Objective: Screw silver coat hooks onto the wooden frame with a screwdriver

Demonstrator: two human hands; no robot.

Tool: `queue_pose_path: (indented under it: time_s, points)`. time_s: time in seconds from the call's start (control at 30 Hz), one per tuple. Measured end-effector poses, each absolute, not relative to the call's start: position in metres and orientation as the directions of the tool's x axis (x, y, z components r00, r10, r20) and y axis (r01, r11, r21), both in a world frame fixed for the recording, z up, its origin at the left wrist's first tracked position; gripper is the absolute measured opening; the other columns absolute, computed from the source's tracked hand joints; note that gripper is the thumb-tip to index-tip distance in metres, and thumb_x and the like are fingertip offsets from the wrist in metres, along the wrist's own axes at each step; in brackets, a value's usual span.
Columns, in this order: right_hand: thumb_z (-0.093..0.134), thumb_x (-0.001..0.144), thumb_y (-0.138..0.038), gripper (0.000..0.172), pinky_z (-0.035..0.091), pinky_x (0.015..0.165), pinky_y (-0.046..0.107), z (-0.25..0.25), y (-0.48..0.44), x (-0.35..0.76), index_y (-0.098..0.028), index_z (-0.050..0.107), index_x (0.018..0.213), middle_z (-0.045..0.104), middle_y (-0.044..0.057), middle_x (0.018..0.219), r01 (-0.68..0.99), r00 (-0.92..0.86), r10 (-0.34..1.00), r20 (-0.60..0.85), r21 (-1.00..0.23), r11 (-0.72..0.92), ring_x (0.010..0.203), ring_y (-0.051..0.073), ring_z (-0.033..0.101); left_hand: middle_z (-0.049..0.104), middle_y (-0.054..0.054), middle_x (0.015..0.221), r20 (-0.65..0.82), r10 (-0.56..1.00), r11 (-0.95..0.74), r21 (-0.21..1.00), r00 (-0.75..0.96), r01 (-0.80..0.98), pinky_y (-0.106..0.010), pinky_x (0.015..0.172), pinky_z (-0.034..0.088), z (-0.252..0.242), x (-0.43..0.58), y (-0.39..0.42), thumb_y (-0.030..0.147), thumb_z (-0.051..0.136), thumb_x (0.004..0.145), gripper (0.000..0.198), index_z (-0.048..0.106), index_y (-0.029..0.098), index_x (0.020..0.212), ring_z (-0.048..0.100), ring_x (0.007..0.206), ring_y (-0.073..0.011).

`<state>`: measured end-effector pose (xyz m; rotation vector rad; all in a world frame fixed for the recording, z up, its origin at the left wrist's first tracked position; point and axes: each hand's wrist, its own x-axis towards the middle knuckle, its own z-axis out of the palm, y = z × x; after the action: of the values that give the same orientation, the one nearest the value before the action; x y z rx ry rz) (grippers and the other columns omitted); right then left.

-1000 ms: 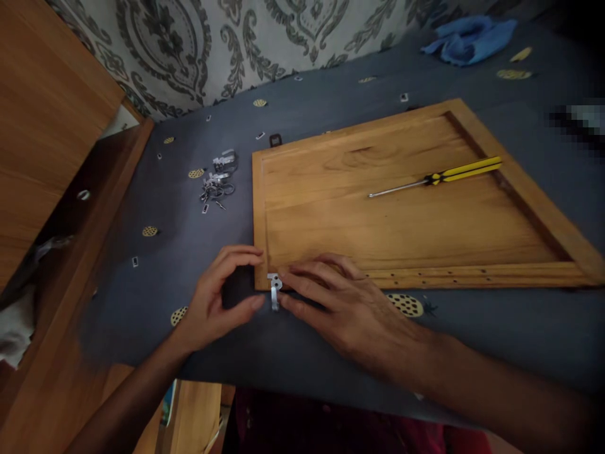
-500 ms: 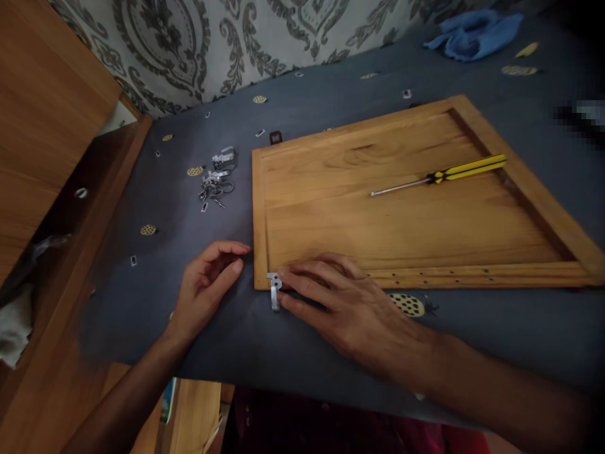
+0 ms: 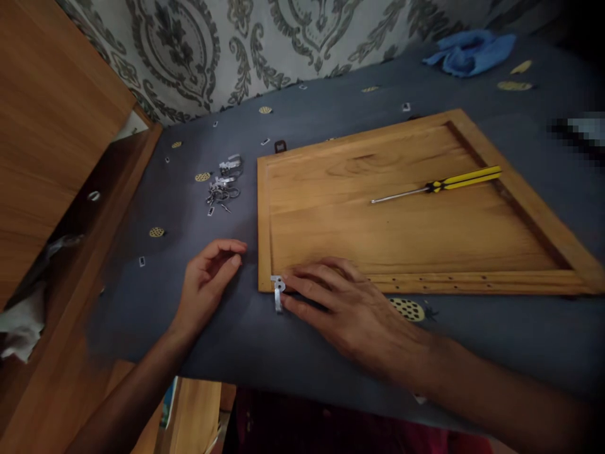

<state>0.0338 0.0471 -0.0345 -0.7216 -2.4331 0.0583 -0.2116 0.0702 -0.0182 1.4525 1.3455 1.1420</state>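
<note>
A framed wooden panel (image 3: 331, 227) lies on the blue-grey patterned cloth. At its near left corner a small silver metal bracket (image 3: 278, 285) sits on the frame strip, its curved arm hanging past the near edge. My right hand (image 3: 350, 309) rests over that strip, thumb and index fingertips pinching the bracket's right side; the other fingers lie on the panel. Just left of the panel, my left hand (image 3: 205, 277) hovers with curled fingers, thumb and index slightly apart and nothing visible between them. On the panel lies a yellow-and-black screwdriver (image 3: 439, 185), its tip pointing left.
Beyond my left hand is a small pile of metal brackets, rings and screws (image 3: 222, 189). A dark buckle-like piece (image 3: 280, 146) shows at the panel's far edge. The blue cloth (image 3: 472, 52) lies far right. Wooden furniture (image 3: 57, 126) borders the left side.
The view has shifted slightly, so everything sits a little lower and to the right. Both hands keep nearly the same pose, the right still on the bracket.
</note>
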Motion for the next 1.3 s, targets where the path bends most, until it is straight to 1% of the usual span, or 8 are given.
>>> queue_pose_path:
  time_s: [0.13,0.3,0.4,0.6,0.77,0.93,1.17,1.3]
  points:
    - [0.057,0.097,-0.014,0.018,0.048,0.093,0.042,-0.034,0.047,0.034,-0.018,0.072,0.107,0.075,0.006,0.117,0.488,-0.679,0.518,0.521,-0.206,0.848,0.109,0.024,0.062,0.073,-0.005,0.096,0.094,0.991,-0.078,0.983,-0.092,0.165,-0.024,0.074,0.054,-0.005,-0.219,0.083,0.028,0.075,0.082,0.010,0.076,0.020,0.087,0.066,0.093,-0.0173]
    - [0.057,0.096,-0.012,0.020,0.048,0.095,0.042,-0.035,0.047,0.034,-0.018,0.071,0.109,0.074,0.007,0.120,0.480,-0.668,0.511,0.540,-0.212,0.851,0.111,0.024,0.061,0.071,-0.005,0.093,0.173,0.973,-0.145,0.973,-0.152,0.180,-0.023,0.069,0.054,0.014,-0.239,0.115,0.026,0.075,0.079,0.010,0.075,0.020,0.086,0.066,0.088,-0.0160]
    - [0.058,0.095,-0.011,0.020,0.049,0.094,0.040,-0.038,0.047,0.033,-0.019,0.071,0.107,0.075,0.007,0.117,0.476,-0.665,0.509,0.546,-0.215,0.853,0.110,0.023,0.062,0.070,-0.005,0.093,0.231,0.956,-0.184,0.952,-0.178,0.245,-0.023,0.066,0.054,0.010,-0.256,0.142,0.028,0.072,0.078,0.012,0.072,0.019,0.086,0.066,0.085,-0.0157]
    - [0.047,0.096,-0.010,0.034,0.050,0.096,0.041,-0.056,0.047,0.032,-0.025,0.072,0.113,0.076,0.004,0.116,0.489,-0.603,0.506,0.617,-0.216,0.845,0.111,0.021,0.063,0.066,-0.003,0.083,0.353,0.919,-0.217,0.826,-0.178,0.520,-0.025,0.063,0.052,-0.021,-0.283,0.182,0.030,0.058,0.080,0.014,0.064,0.018,0.086,0.064,0.078,-0.0169]
    - [0.046,0.092,-0.006,0.041,0.051,0.098,0.043,-0.065,0.049,0.032,-0.028,0.072,0.114,0.076,0.002,0.117,0.515,-0.606,0.497,0.621,-0.170,0.840,0.111,0.021,0.064,0.067,-0.004,0.085,0.423,0.900,-0.255,0.705,-0.104,0.662,-0.027,0.067,0.049,-0.038,-0.294,0.180,0.021,0.052,0.085,0.017,0.067,0.018,0.090,0.062,0.078,-0.0180]
    - [0.046,0.089,-0.005,0.040,0.052,0.093,0.042,-0.061,0.049,0.032,-0.026,0.072,0.112,0.077,0.002,0.115,0.501,-0.596,0.485,0.640,-0.175,0.847,0.108,0.022,0.065,0.065,-0.005,0.089,0.441,0.895,-0.338,0.571,0.069,0.748,-0.029,0.075,0.047,-0.037,-0.287,0.170,0.014,0.047,0.092,0.027,0.074,0.019,0.094,0.060,0.079,-0.0177]
    - [0.047,0.090,-0.004,0.044,0.052,0.099,0.045,-0.066,0.048,0.032,-0.028,0.071,0.117,0.076,0.004,0.118,0.515,-0.606,0.512,0.609,-0.191,0.836,0.114,0.022,0.064,0.064,-0.006,0.100,0.422,0.868,-0.452,0.448,0.263,0.771,-0.033,0.090,0.048,-0.036,-0.268,0.164,0.003,0.042,0.091,0.041,0.073,0.022,0.109,0.060,0.098,-0.0204]
    - [0.046,0.091,-0.003,0.042,0.054,0.096,0.041,-0.062,0.048,0.033,-0.027,0.072,0.114,0.077,0.002,0.116,0.498,-0.615,0.498,0.611,-0.190,0.846,0.112,0.021,0.065,0.062,-0.006,0.098,0.431,0.863,-0.450,0.418,0.264,0.789,-0.034,0.088,0.048,-0.035,-0.270,0.163,0.000,0.041,0.087,0.037,0.070,0.020,0.097,0.059,0.096,-0.0211]
